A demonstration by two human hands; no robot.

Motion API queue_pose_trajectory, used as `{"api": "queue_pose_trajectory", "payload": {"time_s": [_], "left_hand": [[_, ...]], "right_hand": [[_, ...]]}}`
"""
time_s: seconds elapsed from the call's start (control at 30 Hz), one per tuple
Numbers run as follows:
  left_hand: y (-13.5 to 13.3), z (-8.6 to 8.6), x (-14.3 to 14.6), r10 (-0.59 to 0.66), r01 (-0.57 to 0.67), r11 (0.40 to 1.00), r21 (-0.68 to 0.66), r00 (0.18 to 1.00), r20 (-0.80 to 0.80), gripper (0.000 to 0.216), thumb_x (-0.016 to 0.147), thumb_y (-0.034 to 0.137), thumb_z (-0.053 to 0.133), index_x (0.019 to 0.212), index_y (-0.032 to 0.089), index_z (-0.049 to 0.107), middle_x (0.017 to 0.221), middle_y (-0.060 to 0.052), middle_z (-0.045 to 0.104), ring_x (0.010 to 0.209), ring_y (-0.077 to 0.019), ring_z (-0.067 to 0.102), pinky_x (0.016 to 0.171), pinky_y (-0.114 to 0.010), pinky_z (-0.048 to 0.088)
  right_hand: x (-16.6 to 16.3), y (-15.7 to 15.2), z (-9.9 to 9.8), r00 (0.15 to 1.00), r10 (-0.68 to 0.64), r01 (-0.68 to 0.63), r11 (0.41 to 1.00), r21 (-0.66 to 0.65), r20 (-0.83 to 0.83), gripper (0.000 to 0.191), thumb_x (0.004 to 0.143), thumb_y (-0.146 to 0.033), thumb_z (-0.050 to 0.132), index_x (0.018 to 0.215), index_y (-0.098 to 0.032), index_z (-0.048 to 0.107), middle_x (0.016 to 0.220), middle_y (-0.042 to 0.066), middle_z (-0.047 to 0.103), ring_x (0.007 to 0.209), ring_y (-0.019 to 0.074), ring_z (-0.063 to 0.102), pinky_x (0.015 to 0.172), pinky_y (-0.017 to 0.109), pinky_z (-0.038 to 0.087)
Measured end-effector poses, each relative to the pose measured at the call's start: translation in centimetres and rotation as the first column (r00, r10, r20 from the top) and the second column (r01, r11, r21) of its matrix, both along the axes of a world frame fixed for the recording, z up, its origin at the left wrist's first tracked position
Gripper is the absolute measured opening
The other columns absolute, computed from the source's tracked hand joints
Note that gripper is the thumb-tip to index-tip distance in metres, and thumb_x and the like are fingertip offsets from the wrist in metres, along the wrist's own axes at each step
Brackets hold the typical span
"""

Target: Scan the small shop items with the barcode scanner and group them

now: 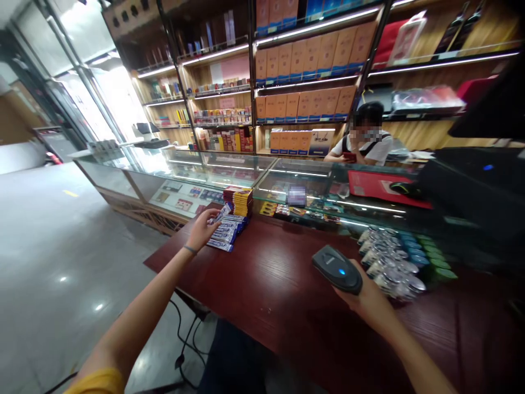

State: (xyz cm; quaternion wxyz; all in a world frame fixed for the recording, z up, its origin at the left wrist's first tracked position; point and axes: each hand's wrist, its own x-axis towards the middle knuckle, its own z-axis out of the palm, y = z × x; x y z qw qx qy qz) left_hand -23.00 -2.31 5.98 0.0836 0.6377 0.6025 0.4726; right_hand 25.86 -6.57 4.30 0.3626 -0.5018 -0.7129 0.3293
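Observation:
My left hand (202,230) is closed on a slim blue-and-white packet (223,211), lifted at the left end of the dark red wooden counter (270,306). Below and beside it lie several more blue-and-white packets (225,241) in a spread pile. A stack of yellow-and-red packs (240,201) stands just behind them. In my right hand (369,298) is a dark grey barcode scanner (337,269), held above the counter with a blue light glowing on its top. The scanner's head points left, toward the middle of the counter. Its handle is hidden by my fingers.
Clear-lidded jars (391,265) and green packs (438,256) crowd the counter's right side. A glass display case (295,171) runs behind, with a red mat (381,189) on top. A person (369,139) sits beyond it. A dark monitor (471,202) stands at right.

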Motion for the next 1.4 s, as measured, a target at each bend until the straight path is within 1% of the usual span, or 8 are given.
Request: {"api": "queue_pose_trajectory", "payload": {"time_s": [0.13,0.23,0.43,0.67,0.87,1.07,1.23,1.4], "left_hand": [[-1.2,-0.3,-2.1,-0.109,0.097,0.994,-0.053,0.927,-0.36,0.029,0.088,0.022,0.06,0.117,0.023,0.064,0.116,-0.009,0.066,0.112,-0.0247,0.062,0.102,-0.042,0.048],[-1.8,-0.9,-3.0,-0.175,0.123,0.982,-0.141,0.872,-0.458,0.029,0.089,0.019,0.057,0.117,0.025,0.065,0.115,-0.008,0.066,0.109,-0.0245,0.063,0.099,-0.04,0.05],[-2.2,-2.2,-4.2,-0.252,0.148,0.957,-0.25,0.852,-0.459,0.03,0.089,0.02,0.058,0.118,0.025,0.065,0.121,-0.009,0.065,0.113,-0.0252,0.062,0.102,-0.04,0.048],[-2.0,-3.0,-4.7,-0.312,0.191,0.935,-0.298,0.842,-0.44,0.032,0.089,0.02,0.055,0.119,0.023,0.067,0.119,-0.011,0.065,0.113,-0.025,0.06,0.105,-0.041,0.046],[-2.0,-3.6,-4.8,-0.323,0.205,0.933,-0.294,0.837,-0.442,0.034,0.089,0.019,0.053,0.12,0.022,0.067,0.12,-0.011,0.064,0.115,-0.0246,0.059,0.107,-0.041,0.045],[-2.2,-3.2,-4.5,-0.324,0.206,0.935,-0.289,0.829,-0.456,0.035,0.09,0.02,0.053,0.122,0.022,0.067,0.122,-0.011,0.064,0.116,-0.0253,0.06,0.106,-0.042,0.046],[-2.3,-3.0,-3.8,-0.302,0.185,0.943,-0.277,0.828,-0.472,0.035,0.095,0.032,0.053,0.126,0.021,0.065,0.128,-0.012,0.063,0.121,-0.0274,0.059,0.11,-0.046,0.044],[-1.7,-2.8,-1.0,-0.228,0.178,0.973,-0.148,0.85,-0.475,0.043,0.097,0.044,0.054,0.134,0.024,0.061,0.138,-0.012,0.059,0.132,-0.0297,0.053,0.115,-0.048,0.04]], "right_hand": [[-0.3,-0.2,0.4,1.0,-0.019,0.019,1.0,-0.024,0.004,0.034,0.077,-0.042,0.065,0.105,-0.027,0.053,0.072,-0.002,0.066,0.06,0.0208,0.064,0.054,0.027,0.044],[-0.2,-0.1,0.1,1.0,-0.018,0.018,1.0,-0.023,0.026,0.034,0.078,-0.043,0.065,0.106,-0.027,0.053,0.072,-0.002,0.067,0.06,0.021,0.064,0.054,0.027,0.044],[-0.2,0.2,-0.5,0.999,-0.017,0.018,1.0,-0.015,0.027,0.035,0.078,-0.044,0.064,0.107,-0.027,0.054,0.076,-0.002,0.069,0.065,0.0218,0.067,0.062,0.029,0.049],[-0.1,0.2,-0.4,1.0,0.0,0.001,0.999,-0.04,0.025,0.034,0.08,-0.045,0.064,0.106,-0.027,0.052,0.077,-0.002,0.066,0.066,0.0213,0.066,0.057,0.027,0.046],[0.0,0.3,-0.4,0.998,-0.011,0.012,1.0,-0.025,0.058,0.036,0.08,-0.044,0.064,0.109,-0.026,0.052,0.076,-0.002,0.065,0.063,0.0206,0.064,0.058,0.028,0.047],[-0.1,0.1,-0.2,1.0,-0.013,0.014,0.998,-0.063,0.018,0.037,0.078,-0.044,0.064,0.108,-0.027,0.053,0.075,-0.003,0.067,0.061,0.0203,0.065,0.052,0.027,0.043],[-0.3,0.1,-0.2,0.999,-0.031,0.03,0.999,-0.038,-0.014,0.035,0.076,-0.043,0.065,0.105,-0.026,0.055,0.073,-0.003,0.067,0.061,0.02,0.065,0.053,0.027,0.043],[0.2,0.2,0.5,0.994,-0.034,0.035,0.999,0.016,-0.104,0.032,0.077,-0.04,0.069,0.103,-0.025,0.056,0.07,-0.003,0.064,0.064,0.0196,0.064,0.054,0.027,0.045]]}}
